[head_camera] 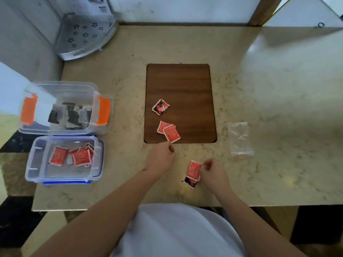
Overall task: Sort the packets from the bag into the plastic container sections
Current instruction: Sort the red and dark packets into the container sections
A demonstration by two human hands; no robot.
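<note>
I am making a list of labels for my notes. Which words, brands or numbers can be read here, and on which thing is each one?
None can be read.
Red packets: white print, too blurred.
Dark packets in the orange-latched container: print too blurred.
Paper on the wall: dark print, too small.
Clear bag: no print visible.

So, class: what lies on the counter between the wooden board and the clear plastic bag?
Nothing: the head view shows bare counter between board and bag.
</note>
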